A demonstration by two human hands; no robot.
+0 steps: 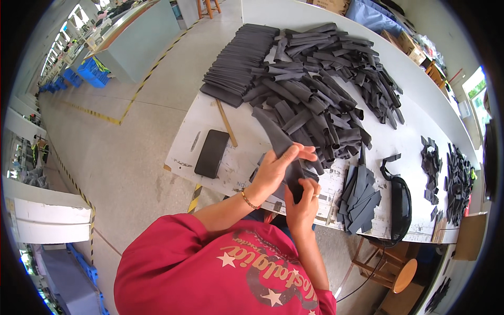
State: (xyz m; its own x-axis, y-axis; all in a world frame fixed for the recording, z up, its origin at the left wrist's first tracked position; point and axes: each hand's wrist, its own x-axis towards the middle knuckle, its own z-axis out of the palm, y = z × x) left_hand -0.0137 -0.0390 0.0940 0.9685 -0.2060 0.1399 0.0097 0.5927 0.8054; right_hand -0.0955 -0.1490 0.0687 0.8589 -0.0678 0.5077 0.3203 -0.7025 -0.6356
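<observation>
A long dark grey fabric sleeve (271, 130) is stretched between my two hands above the table's near edge. My left hand (274, 169) pinches it around its middle, thumb on top and the other fingertips poking out to the right. Lower down, my right hand (303, 206) is closed on the near end, where a dark opening shows between thumb and fingers. The sleeve's far end points up and left toward a loose heap of similar sleeves (315, 100). A neat row of stacked sleeves (239, 63) lies at the far left of the table.
On the white table (181, 144) lie a black phone (211, 153) and a wooden strip (226, 123). Flat dark pieces (360, 202) and a black mesh-covered object (401, 207) are at right, with more dark scraps (459, 181) beyond. A wooden stool (404, 275) stands below.
</observation>
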